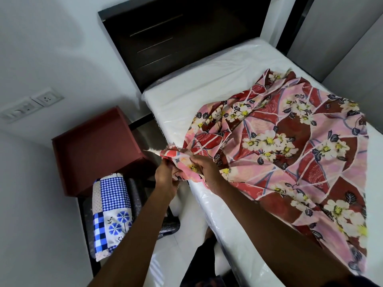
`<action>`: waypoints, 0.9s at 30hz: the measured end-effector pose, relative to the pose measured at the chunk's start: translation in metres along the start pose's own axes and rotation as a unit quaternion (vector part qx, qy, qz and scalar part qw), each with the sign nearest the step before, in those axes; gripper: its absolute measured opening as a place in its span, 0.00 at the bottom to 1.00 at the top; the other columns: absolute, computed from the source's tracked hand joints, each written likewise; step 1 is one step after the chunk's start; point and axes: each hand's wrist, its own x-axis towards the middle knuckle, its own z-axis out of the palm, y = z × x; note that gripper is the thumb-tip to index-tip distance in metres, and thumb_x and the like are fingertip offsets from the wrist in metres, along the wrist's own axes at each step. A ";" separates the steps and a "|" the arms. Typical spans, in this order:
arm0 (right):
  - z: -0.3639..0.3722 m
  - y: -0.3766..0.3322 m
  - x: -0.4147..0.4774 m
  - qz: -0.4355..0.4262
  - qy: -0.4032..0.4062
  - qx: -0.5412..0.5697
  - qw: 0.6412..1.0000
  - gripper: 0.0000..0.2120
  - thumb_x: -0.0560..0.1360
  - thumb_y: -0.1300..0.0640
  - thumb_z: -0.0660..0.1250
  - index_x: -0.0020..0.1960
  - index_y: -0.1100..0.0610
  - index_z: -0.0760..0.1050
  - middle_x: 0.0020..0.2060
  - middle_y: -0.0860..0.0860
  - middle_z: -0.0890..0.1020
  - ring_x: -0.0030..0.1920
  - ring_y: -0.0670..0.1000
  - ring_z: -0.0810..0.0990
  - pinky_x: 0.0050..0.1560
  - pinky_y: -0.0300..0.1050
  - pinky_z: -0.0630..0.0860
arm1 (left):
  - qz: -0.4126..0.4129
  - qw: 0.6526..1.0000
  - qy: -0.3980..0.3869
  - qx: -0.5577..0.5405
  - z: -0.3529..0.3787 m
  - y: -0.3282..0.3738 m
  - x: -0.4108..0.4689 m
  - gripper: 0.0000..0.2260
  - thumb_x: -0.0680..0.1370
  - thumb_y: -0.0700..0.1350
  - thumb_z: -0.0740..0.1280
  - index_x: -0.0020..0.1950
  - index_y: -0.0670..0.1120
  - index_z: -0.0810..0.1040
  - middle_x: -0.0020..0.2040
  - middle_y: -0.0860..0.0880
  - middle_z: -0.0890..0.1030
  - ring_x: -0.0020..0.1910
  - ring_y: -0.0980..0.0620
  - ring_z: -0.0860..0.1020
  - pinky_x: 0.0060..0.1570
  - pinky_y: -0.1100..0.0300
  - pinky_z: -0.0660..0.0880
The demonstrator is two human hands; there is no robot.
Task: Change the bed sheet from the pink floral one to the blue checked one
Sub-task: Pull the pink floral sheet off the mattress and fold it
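The pink floral sheet (290, 146) lies bunched and pulled off most of the white plastic-wrapped mattress (186, 88), covering only its near right part. My left hand (165, 175) and my right hand (205, 172) both grip one gathered corner of the sheet just off the mattress's left edge. The blue checked sheet (110, 212), folded, with blue flowers on it, lies on a dark chair at the lower left.
A dark wooden headboard (176, 38) stands at the far end of the bed. A red-brown bedside cabinet (93, 146) sits between the bed and the white wall, just beyond the chair (134, 195). Wall sockets (31, 106) are at the left. The floor is white tile.
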 end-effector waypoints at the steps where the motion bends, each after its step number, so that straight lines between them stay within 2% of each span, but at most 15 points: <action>1: -0.001 0.000 -0.001 -0.010 0.001 -0.040 0.999 0.14 0.80 0.62 0.62 0.38 0.57 0.80 0.32 0.45 0.83 0.37 0.43 0.81 0.47 0.43 0.75 | -0.001 1.000 0.008 -0.006 -0.002 0.000 0.002 0.11 0.81 0.52 0.65 0.50 0.46 0.82 0.42 0.48 0.86 0.42 0.47 0.84 0.45 0.54 0.81; 3: -0.005 0.003 0.000 -0.033 0.003 -0.100 0.994 0.17 0.80 0.66 0.62 0.34 0.54 0.77 0.26 0.42 0.79 0.30 0.39 0.76 0.41 0.39 0.70 | -0.006 1.000 0.017 -0.023 -0.005 -0.002 0.006 0.11 0.81 0.52 0.64 0.49 0.47 0.81 0.42 0.48 0.86 0.41 0.48 0.83 0.40 0.57 0.78; 6: -0.007 0.002 -0.002 -0.095 -0.005 -0.174 0.980 0.10 0.74 0.56 0.65 0.38 0.58 0.81 0.29 0.46 0.80 0.34 0.47 0.77 0.38 0.43 0.70 | -0.007 0.999 0.015 -0.027 -0.005 -0.002 0.006 0.10 0.81 0.49 0.63 0.45 0.47 0.80 0.33 0.51 0.84 0.37 0.50 0.81 0.38 0.59 0.76; 8: -0.009 0.004 -0.004 -0.151 -0.017 -0.256 0.955 0.12 0.72 0.52 0.67 0.39 0.61 0.81 0.31 0.52 0.80 0.34 0.53 0.77 0.35 0.46 0.69 | -0.007 0.999 0.025 -0.031 -0.005 -0.002 0.006 0.10 0.81 0.46 0.62 0.42 0.48 0.79 0.29 0.52 0.83 0.35 0.51 0.79 0.36 0.59 0.74; 9: -0.009 0.003 -0.005 -0.174 -0.022 -0.287 0.942 0.12 0.71 0.52 0.68 0.38 0.60 0.81 0.30 0.53 0.79 0.34 0.53 0.76 0.34 0.47 0.69 | -0.011 0.999 0.033 -0.040 -0.005 -0.001 0.006 0.10 0.81 0.45 0.62 0.42 0.48 0.78 0.28 0.52 0.82 0.35 0.51 0.79 0.36 0.59 0.74; 12: -0.008 -0.002 -0.006 -0.209 -0.036 -0.334 0.918 0.08 0.69 0.52 0.69 0.32 0.51 0.76 0.27 0.46 0.76 0.31 0.47 0.73 0.32 0.41 0.66 | -0.016 0.996 0.050 -0.065 -0.009 0.002 0.009 0.09 0.81 0.46 0.62 0.44 0.48 0.79 0.33 0.50 0.83 0.36 0.51 0.80 0.38 0.58 0.77; 16: -0.006 -0.004 -0.002 -0.218 -0.042 -0.376 0.900 0.08 0.68 0.50 0.67 0.31 0.49 0.72 0.26 0.41 0.73 0.29 0.44 0.72 0.32 0.31 0.63 | -0.013 0.995 0.042 -0.088 -0.014 0.006 0.017 0.10 0.81 0.49 0.62 0.47 0.48 0.80 0.42 0.48 0.83 0.38 0.50 0.82 0.38 0.57 0.79; 17: -0.006 -0.003 -0.001 -0.214 -0.044 -0.382 0.898 0.10 0.68 0.49 0.67 0.31 0.49 0.72 0.25 0.41 0.73 0.29 0.44 0.72 0.32 0.31 0.64 | -0.011 0.995 0.031 -0.090 -0.016 0.007 0.018 0.12 0.81 0.52 0.62 0.48 0.47 0.81 0.44 0.48 0.84 0.39 0.50 0.83 0.38 0.57 0.79; 19: -0.008 -0.001 0.003 -0.200 -0.046 -0.396 0.895 0.12 0.68 0.48 0.68 0.31 0.55 0.75 0.26 0.47 0.77 0.30 0.46 0.74 0.32 0.38 0.69 | -0.010 0.997 0.009 -0.080 -0.020 0.008 0.022 0.19 0.80 0.60 0.62 0.54 0.46 0.81 0.49 0.47 0.85 0.42 0.48 0.84 0.39 0.56 0.80; 22: -0.010 -0.003 0.003 -0.194 -0.059 -0.415 0.887 0.12 0.67 0.48 0.68 0.30 0.55 0.75 0.26 0.49 0.76 0.29 0.47 0.73 0.32 0.40 0.67 | -0.020 0.998 -0.053 -0.002 -0.027 0.013 0.021 0.33 0.73 0.72 0.62 0.60 0.44 0.80 0.54 0.43 0.85 0.51 0.43 0.85 0.50 0.49 0.80; 24: -0.011 -0.005 0.001 -0.193 -0.074 -0.429 0.879 0.11 0.65 0.49 0.68 0.28 0.54 0.73 0.25 0.48 0.74 0.29 0.47 0.72 0.32 0.38 0.65 | -0.016 0.993 -0.090 0.068 -0.030 0.016 0.020 0.38 0.68 0.75 0.65 0.62 0.43 0.80 0.55 0.42 0.85 0.53 0.42 0.84 0.57 0.46 0.78; 25: -0.012 -0.005 0.001 -0.191 -0.080 -0.432 0.878 0.11 0.65 0.49 0.68 0.29 0.54 0.74 0.25 0.48 0.74 0.29 0.48 0.72 0.32 0.39 0.65 | -0.005 0.991 -0.085 0.107 -0.031 0.016 0.022 0.36 0.68 0.73 0.69 0.60 0.44 0.81 0.52 0.43 0.86 0.51 0.42 0.85 0.55 0.46 0.79; 27: -0.013 -0.005 0.000 -0.194 -0.085 -0.433 0.876 0.14 0.64 0.45 0.66 0.30 0.56 0.75 0.25 0.48 0.74 0.29 0.48 0.72 0.33 0.41 0.66 | 0.031 0.981 -0.030 0.187 -0.030 0.014 0.023 0.20 0.74 0.60 0.71 0.48 0.43 0.83 0.38 0.45 0.85 0.39 0.45 0.83 0.42 0.55 0.78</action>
